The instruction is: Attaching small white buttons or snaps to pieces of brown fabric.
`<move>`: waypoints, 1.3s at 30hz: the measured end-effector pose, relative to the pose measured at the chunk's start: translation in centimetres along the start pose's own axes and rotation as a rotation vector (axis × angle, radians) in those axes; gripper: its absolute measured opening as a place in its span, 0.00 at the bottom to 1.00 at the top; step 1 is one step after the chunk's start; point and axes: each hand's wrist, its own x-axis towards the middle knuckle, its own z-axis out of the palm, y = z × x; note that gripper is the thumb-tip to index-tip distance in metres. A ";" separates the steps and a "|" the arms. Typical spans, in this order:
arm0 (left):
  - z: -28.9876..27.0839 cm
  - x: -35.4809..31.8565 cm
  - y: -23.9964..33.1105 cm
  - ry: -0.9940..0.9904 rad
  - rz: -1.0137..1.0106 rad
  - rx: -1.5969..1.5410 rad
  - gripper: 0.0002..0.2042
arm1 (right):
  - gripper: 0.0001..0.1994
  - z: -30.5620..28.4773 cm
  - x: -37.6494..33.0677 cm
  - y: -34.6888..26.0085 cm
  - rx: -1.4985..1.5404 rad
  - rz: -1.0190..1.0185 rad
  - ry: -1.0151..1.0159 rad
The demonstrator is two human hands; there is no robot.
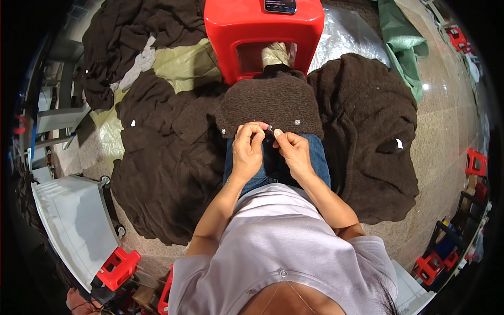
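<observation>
A dark brown knit garment (pixel 268 102) lies across my lap. Small shiny buttons sit along its near edge, one button (pixel 297 122) to the right and one button (pixel 223 131) at the left end. Between my fingertips is another small shiny button (pixel 270 127) at the same edge. My left hand (pixel 248 152) is closed, pinching the knit edge just left of this button. From the right, my right hand (pixel 294 152) pinches with thumb and forefinger close to it. Whatever lies in the right fingertips, perhaps a needle or thread, is too small to make out.
A red plastic stool (pixel 262 26) stands ahead of my knees, a phone (pixel 280 5) on top. Brown knit piles lie left (pixel 157 157) and right (pixel 367 142), partly over yellowish plastic sheeting (pixel 186 65). A white bin (pixel 79 226) and a small red stool (pixel 118 268) are lower left.
</observation>
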 end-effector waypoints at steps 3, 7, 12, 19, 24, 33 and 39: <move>0.1 0.0 -0.1 -0.011 0.002 -0.009 0.03 | 0.22 -0.7 -0.1 0.3 -0.028 0.011 0.016; 0.7 0.0 0.3 0.161 0.083 0.026 0.02 | 0.21 -2.5 -2.2 -0.3 0.044 0.119 -0.016; 3.4 0.7 1.8 0.067 0.436 0.483 0.11 | 0.21 -4.5 -3.8 0.1 0.161 0.183 0.110; 6.0 1.6 1.5 0.085 0.318 0.577 0.09 | 0.22 -5.6 -3.2 -0.8 0.218 0.106 0.193; 6.1 1.5 0.9 0.031 0.253 0.459 0.06 | 0.22 -5.9 -2.4 -1.3 0.201 0.105 0.192; 4.5 1.6 0.4 -0.173 -0.228 -0.233 0.03 | 0.21 -4.7 -1.6 -2.0 0.138 0.123 0.109; 4.5 1.3 0.0 -0.180 -0.263 -0.320 0.02 | 0.21 -4.3 -1.2 -2.0 0.084 0.125 0.107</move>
